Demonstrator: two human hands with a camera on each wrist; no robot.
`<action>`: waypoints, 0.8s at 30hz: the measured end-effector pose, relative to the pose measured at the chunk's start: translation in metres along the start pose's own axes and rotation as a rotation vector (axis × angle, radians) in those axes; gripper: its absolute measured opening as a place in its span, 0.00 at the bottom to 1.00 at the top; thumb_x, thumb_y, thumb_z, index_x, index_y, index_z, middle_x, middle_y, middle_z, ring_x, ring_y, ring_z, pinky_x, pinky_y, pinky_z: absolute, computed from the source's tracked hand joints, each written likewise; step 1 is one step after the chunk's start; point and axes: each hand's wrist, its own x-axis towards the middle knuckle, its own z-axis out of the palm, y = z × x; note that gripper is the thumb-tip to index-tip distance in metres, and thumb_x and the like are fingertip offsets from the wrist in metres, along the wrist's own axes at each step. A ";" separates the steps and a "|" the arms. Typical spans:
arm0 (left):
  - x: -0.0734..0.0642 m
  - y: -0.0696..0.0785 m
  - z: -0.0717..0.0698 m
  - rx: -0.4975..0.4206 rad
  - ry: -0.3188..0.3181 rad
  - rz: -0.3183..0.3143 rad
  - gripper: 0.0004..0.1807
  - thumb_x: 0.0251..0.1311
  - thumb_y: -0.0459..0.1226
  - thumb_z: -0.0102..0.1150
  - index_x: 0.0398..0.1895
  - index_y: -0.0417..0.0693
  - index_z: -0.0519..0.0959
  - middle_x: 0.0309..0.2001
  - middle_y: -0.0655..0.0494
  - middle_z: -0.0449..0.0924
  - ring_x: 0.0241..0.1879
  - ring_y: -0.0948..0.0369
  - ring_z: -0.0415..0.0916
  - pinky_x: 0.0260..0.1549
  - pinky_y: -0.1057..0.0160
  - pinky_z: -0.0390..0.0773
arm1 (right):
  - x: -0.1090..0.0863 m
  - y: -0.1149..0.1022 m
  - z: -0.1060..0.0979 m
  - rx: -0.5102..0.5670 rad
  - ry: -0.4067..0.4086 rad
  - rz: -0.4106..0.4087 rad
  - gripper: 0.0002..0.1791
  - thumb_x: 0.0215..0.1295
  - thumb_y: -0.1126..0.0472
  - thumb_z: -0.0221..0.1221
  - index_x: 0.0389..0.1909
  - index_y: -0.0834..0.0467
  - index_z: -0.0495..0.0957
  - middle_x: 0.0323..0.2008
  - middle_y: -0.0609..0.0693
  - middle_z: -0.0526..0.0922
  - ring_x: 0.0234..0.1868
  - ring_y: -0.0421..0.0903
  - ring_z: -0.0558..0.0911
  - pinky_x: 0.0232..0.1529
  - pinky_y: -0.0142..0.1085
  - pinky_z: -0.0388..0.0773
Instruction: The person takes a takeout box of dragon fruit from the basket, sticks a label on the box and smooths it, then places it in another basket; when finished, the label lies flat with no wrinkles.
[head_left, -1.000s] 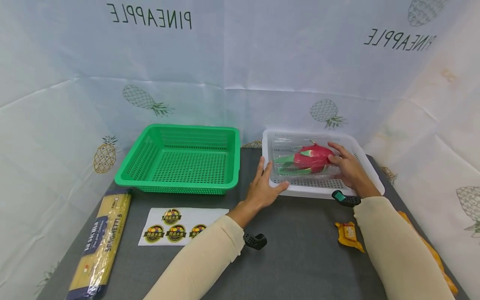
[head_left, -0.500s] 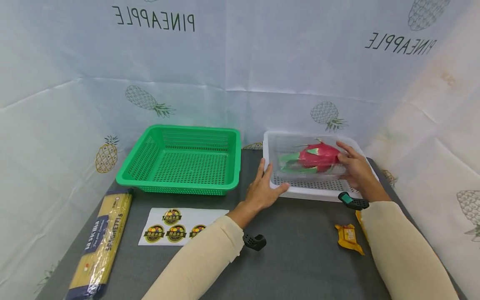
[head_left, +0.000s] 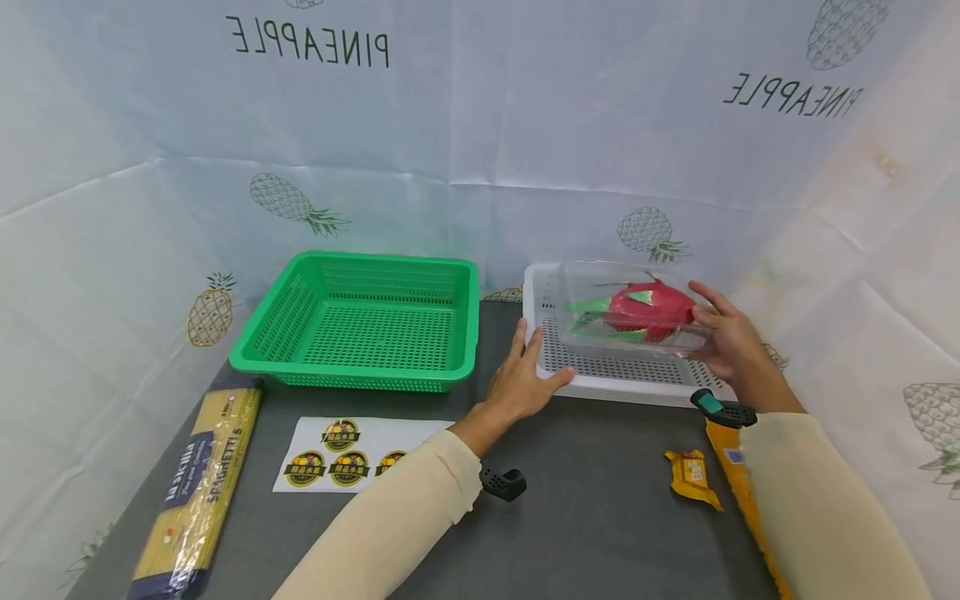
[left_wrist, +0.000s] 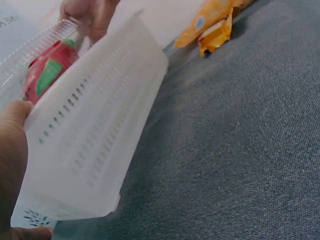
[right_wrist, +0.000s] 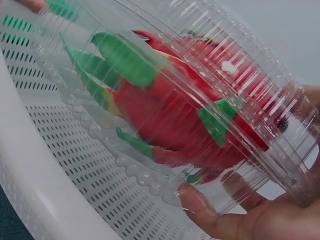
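One dragon fruit (head_left: 651, 307), axis sideways, green end left; right grip (head_left: 729, 340) holds box (head_left: 592, 279), left grip (head_left: 519, 381) splayed

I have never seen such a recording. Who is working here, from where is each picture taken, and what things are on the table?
There is no machine: a person works with bare hands. The wide picture comes from a camera on the head; the two close ones, from a camera on each wrist. The right hand holds a clear plastic box with a red dragon fruit inside, over a white basket. The left hand touches that basket's near left corner. A green basket stands to the left on the dark table. Nearer lie a spaghetti pack, a sheet of round labels, a small yellow packet and a longer yellow bag, partly hidden by the right sleeve.
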 end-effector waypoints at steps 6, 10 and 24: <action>-0.001 0.001 -0.003 -0.010 -0.024 -0.001 0.50 0.59 0.66 0.51 0.78 0.59 0.44 0.77 0.62 0.27 0.70 0.47 0.52 0.57 0.40 0.63 | -0.010 -0.008 0.000 0.053 -0.007 -0.001 0.35 0.71 0.58 0.53 0.75 0.39 0.54 0.61 0.46 0.57 0.55 0.50 0.64 0.43 0.47 0.79; -0.003 0.003 -0.007 -0.015 -0.045 -0.003 0.50 0.60 0.66 0.51 0.78 0.58 0.44 0.76 0.64 0.24 0.71 0.47 0.49 0.58 0.40 0.62 | -0.014 -0.014 0.001 0.061 0.010 0.008 0.35 0.71 0.58 0.54 0.75 0.38 0.55 0.69 0.48 0.50 0.56 0.50 0.63 0.44 0.48 0.79; -0.008 0.013 -0.031 -0.109 -0.129 0.043 0.56 0.54 0.67 0.55 0.78 0.57 0.40 0.76 0.53 0.25 0.73 0.48 0.36 0.62 0.39 0.54 | -0.029 -0.026 0.006 0.025 0.005 0.008 0.34 0.71 0.58 0.54 0.74 0.37 0.55 0.71 0.49 0.47 0.57 0.48 0.64 0.44 0.47 0.79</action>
